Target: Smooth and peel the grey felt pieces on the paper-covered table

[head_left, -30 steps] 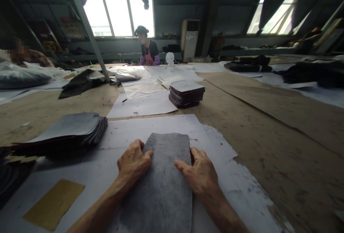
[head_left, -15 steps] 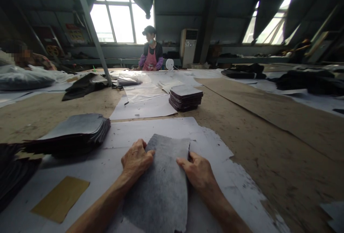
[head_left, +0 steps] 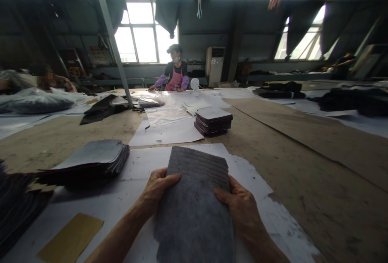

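Observation:
A stack of grey cut fabric pieces (head_left: 194,210) is held between my two hands, over white paper. Along its far end the layers show as several stepped edges. My left hand (head_left: 159,186) grips the left side, thumb on top and fingers underneath, mostly hidden. On the right side, my right hand (head_left: 241,198) has its thumb pressed on the top face, the other fingers round the edge. Left of my hands lies another stack of grey pieces (head_left: 93,154), and a dark pile (head_left: 18,210) sits at the frame's left edge.
A tan card (head_left: 71,238) lies on the white paper (head_left: 145,158) at lower left. Ahead stands a squared stack of dark pieces (head_left: 214,121). A metal pole (head_left: 113,45) rises from the table. Across it is a person in a pink apron (head_left: 176,79); black fabric lies at far right.
The far end of the held stack has fanned into steps, and both hands have shifted their grip along its sides. My view has tilted up, bringing the ceiling lights into sight.

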`<state>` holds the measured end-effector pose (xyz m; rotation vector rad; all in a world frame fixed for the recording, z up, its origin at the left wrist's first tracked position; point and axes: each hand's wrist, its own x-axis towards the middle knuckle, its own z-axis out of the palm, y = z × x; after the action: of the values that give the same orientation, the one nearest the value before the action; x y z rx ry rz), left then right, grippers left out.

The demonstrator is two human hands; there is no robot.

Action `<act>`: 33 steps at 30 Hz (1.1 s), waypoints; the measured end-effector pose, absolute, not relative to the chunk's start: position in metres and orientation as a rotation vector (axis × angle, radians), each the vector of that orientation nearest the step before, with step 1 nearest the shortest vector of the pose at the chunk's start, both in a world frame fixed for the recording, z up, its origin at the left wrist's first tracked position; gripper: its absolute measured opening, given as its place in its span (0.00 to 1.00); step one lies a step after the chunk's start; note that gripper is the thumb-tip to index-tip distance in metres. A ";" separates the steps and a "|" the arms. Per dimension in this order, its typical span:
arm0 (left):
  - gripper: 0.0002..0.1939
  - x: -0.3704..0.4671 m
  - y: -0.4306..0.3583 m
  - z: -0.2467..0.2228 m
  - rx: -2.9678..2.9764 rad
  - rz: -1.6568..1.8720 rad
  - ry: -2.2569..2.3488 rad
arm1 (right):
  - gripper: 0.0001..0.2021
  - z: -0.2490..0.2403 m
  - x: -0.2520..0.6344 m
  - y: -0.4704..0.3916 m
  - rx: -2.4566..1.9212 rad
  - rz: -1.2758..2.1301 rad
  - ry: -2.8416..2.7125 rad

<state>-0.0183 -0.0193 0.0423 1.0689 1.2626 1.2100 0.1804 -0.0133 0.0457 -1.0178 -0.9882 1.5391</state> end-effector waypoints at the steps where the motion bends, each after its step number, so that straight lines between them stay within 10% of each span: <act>1: 0.19 -0.018 -0.019 0.041 1.041 1.239 1.211 | 0.18 0.046 0.182 -0.013 -1.001 1.571 -1.002; 6: 0.13 -0.014 -0.019 0.040 1.007 1.415 1.045 | 0.14 0.041 0.186 -0.011 -1.041 1.649 -1.071; 12: 0.15 -0.006 -0.021 0.039 0.914 1.359 0.935 | 0.11 0.043 0.186 -0.016 -0.923 0.756 -1.590; 18: 0.10 -0.006 -0.021 0.035 0.916 1.461 0.976 | 0.15 0.046 0.185 -0.011 -1.051 1.645 -1.174; 25: 0.13 -0.002 -0.022 0.037 0.909 1.333 0.919 | 0.10 0.044 0.187 -0.016 -0.926 0.740 -1.556; 30: 0.09 -0.003 -0.022 0.034 0.936 1.417 0.976 | 0.15 0.044 0.188 -0.010 -0.970 1.463 -1.292; 33: 0.12 -0.003 -0.023 0.038 0.965 1.471 0.966 | 0.11 0.045 0.189 -0.011 -1.045 1.335 -1.317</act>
<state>-0.0035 -0.0227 0.0382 0.9653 0.9664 1.4712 0.1888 -0.0115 0.0448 -1.0447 -1.3174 1.3353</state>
